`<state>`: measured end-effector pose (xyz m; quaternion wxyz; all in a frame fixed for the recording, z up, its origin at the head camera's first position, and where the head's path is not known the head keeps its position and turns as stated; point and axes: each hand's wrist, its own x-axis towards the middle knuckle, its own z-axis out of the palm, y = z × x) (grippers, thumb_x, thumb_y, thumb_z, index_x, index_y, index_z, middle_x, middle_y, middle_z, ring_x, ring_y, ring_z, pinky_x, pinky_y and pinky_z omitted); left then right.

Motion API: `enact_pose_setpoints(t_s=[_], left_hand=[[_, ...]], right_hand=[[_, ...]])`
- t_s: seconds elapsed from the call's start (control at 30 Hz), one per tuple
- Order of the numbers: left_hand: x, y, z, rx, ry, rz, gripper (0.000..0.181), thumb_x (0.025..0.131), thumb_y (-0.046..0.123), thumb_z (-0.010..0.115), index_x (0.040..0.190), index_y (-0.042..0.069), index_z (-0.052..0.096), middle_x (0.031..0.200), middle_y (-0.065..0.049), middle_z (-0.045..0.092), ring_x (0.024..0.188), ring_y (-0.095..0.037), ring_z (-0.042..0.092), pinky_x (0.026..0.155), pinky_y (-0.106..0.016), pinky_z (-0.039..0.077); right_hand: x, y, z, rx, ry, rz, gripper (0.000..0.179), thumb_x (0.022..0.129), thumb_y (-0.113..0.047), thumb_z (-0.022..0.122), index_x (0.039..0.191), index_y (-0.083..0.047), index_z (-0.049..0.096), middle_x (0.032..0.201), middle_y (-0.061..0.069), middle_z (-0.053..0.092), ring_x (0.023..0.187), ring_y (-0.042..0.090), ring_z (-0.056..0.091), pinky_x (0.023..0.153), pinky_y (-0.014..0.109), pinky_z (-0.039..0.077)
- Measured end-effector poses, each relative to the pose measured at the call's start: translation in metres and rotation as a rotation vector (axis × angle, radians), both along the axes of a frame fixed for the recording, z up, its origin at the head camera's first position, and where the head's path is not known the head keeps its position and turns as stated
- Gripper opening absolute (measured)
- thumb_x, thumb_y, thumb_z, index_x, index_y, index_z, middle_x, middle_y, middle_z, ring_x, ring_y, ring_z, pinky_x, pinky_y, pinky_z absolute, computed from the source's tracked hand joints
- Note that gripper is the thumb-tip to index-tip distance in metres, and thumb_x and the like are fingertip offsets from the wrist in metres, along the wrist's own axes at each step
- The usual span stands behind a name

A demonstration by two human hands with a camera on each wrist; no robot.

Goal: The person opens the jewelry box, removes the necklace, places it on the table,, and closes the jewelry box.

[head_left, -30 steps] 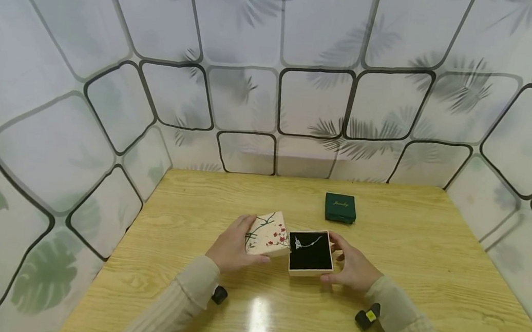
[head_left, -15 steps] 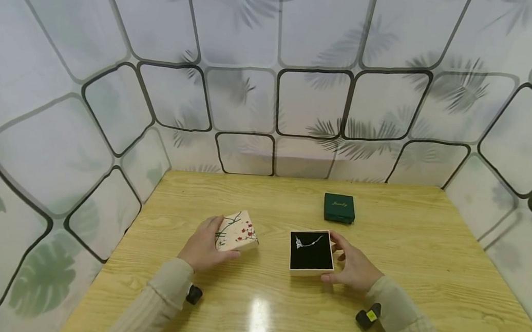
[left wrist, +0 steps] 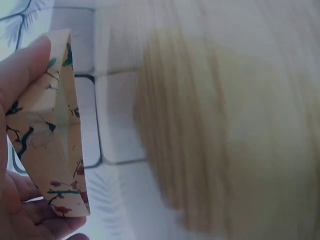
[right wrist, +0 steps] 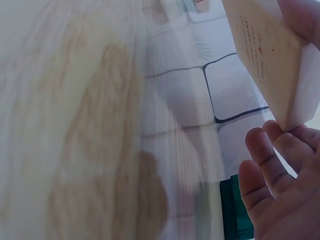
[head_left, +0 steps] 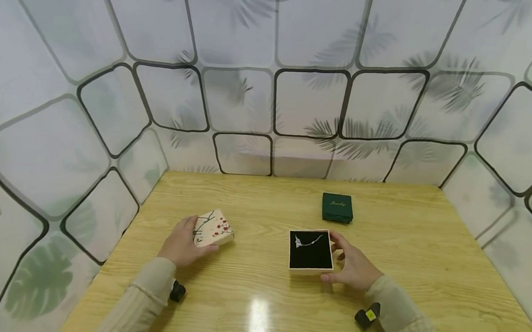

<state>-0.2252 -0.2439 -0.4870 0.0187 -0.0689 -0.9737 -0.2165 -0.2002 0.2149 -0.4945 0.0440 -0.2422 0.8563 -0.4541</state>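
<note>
Since the earlier frame, the left hand (head_left: 181, 245) has carried the flowered lid (head_left: 210, 228) further toward nine o'clock, away from the box base (head_left: 310, 273), while the right hand (head_left: 355, 267) and this base stay almost in the same place. The left hand grips the lid between thumb and fingers; whether the lid touches the counter (head_left: 254, 201), I cannot tell. The right hand holds the base from its three o'clock side, thumb at the near corner. Inside the base, a silver jewellery piece (head_left: 312, 243) lies on a black pad (head_left: 312, 258). In my judgement, the opening is done, because the lid is well apart from the base; the lid is not yet released, and the jewellery is not taken out. A green box (head_left: 337, 206), which looks closed, stands at one o'clock from the base.
</note>
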Motion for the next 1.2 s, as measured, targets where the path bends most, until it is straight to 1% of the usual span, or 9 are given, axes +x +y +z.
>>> enact_pose_setpoints(t_s=[0.13, 0.33, 0.47, 0.57, 0.7, 0.8, 0.97, 1.2], left_hand=[[-0.003, -0.010, -0.004, -0.011, -0.024, 0.038, 0.118, 0.070, 0.068, 0.072, 0.148, -0.006, 0.025, 0.145, -0.029, 0.034, 0.130, -0.046, 0.036, 0.103, -0.058, 0.035], [-0.006, -0.024, -0.009, -0.020, -0.062, 0.083, 0.122, 0.070, 0.075, 0.066, 0.147, -0.008, 0.023, 0.143, -0.032, 0.033, 0.128, -0.049, 0.036, 0.101, -0.060, 0.035], [-0.008, -0.029, -0.008, -0.022, -0.081, 0.098, 0.124, 0.069, 0.077, 0.065, 0.147, -0.010, 0.023, 0.142, -0.034, 0.033, 0.126, -0.050, 0.037, 0.100, -0.061, 0.035], [-0.008, -0.030, -0.007, -0.030, -0.096, 0.109, 0.123, 0.070, 0.075, 0.065, 0.147, -0.009, 0.022, 0.141, -0.034, 0.033, 0.126, -0.050, 0.037, 0.100, -0.060, 0.036], [-0.008, -0.030, -0.006, -0.043, -0.116, 0.115, 0.121, 0.072, 0.072, 0.067, 0.147, -0.010, 0.021, 0.142, -0.035, 0.031, 0.125, -0.051, 0.037, 0.099, -0.061, 0.036], [-0.007, -0.030, -0.006, -0.059, -0.132, 0.114, 0.122, 0.071, 0.070, 0.069, 0.147, -0.011, 0.020, 0.141, -0.036, 0.031, 0.125, -0.051, 0.037, 0.098, -0.061, 0.037], [-0.006, -0.031, -0.006, -0.084, -0.136, 0.106, 0.123, 0.069, 0.068, 0.073, 0.146, -0.013, 0.020, 0.139, -0.037, 0.032, 0.123, -0.052, 0.038, 0.097, -0.060, 0.038], [-0.007, -0.029, -0.004, -0.096, -0.152, 0.110, 0.124, 0.069, 0.067, 0.074, 0.146, -0.013, 0.018, 0.139, -0.037, 0.032, 0.123, -0.052, 0.038, 0.097, -0.060, 0.038]], right_hand=[[0.000, 0.001, -0.001, 0.006, -0.007, -0.016, 0.107, 0.068, -0.029, 0.088, 0.150, -0.002, 0.025, 0.132, 0.007, 0.050, 0.108, 0.022, 0.047, 0.084, 0.040, 0.049], [0.000, 0.003, -0.001, 0.020, -0.025, -0.023, 0.107, 0.069, -0.031, 0.088, 0.150, -0.002, 0.024, 0.133, 0.009, 0.049, 0.109, 0.024, 0.046, 0.085, 0.039, 0.048], [0.000, 0.003, 0.000, 0.022, -0.009, -0.020, 0.106, 0.070, -0.029, 0.087, 0.150, -0.001, 0.024, 0.133, 0.011, 0.049, 0.108, 0.024, 0.046, 0.084, 0.038, 0.048], [0.000, 0.003, 0.001, 0.021, -0.012, -0.023, 0.106, 0.069, -0.028, 0.088, 0.150, -0.002, 0.024, 0.132, 0.011, 0.049, 0.108, 0.024, 0.046, 0.084, 0.039, 0.048], [0.001, 0.003, 0.002, 0.025, -0.031, -0.039, 0.106, 0.068, -0.029, 0.089, 0.150, -0.004, 0.025, 0.133, 0.008, 0.050, 0.108, 0.022, 0.047, 0.085, 0.038, 0.048], [0.001, 0.004, 0.002, 0.030, -0.024, -0.037, 0.106, 0.068, -0.030, 0.088, 0.150, -0.003, 0.025, 0.133, 0.008, 0.049, 0.108, 0.023, 0.046, 0.085, 0.038, 0.048], [0.000, 0.004, 0.002, 0.023, 0.004, -0.021, 0.105, 0.069, -0.028, 0.088, 0.149, 0.000, 0.024, 0.132, 0.011, 0.049, 0.107, 0.024, 0.046, 0.083, 0.038, 0.048], [0.000, 0.004, 0.000, 0.034, -0.010, -0.034, 0.108, 0.068, -0.029, 0.089, 0.150, -0.003, 0.024, 0.135, 0.010, 0.049, 0.107, 0.022, 0.047, 0.084, 0.036, 0.048]])
